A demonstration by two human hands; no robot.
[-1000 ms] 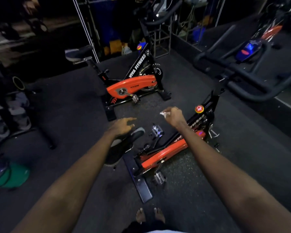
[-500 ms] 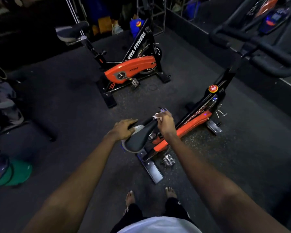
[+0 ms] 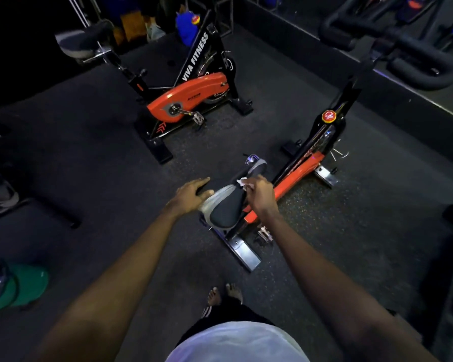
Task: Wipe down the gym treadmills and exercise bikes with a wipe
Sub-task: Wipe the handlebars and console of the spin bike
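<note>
This is a dimly lit gym. A spin bike (image 3: 298, 178) in orange and black stands under the left hand (image 3: 191, 194) and right hand (image 3: 262, 192). A second bike (image 3: 188, 100), lettered "VIVA FITNESS", stands ahead-left of them. Padded handlebars (image 3: 413, 61) rise ahead-right. The floor (image 3: 102, 165) is dark speckled rubber.

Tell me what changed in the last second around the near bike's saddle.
The right hand, which hovered clear of the saddle, came back and down to its nose, putting the wipe against it. The left hand stayed on the saddle, now along its left edge, fingers straight. Unchanged: the wipe pinched in the right hand, the far bike in place.
</note>
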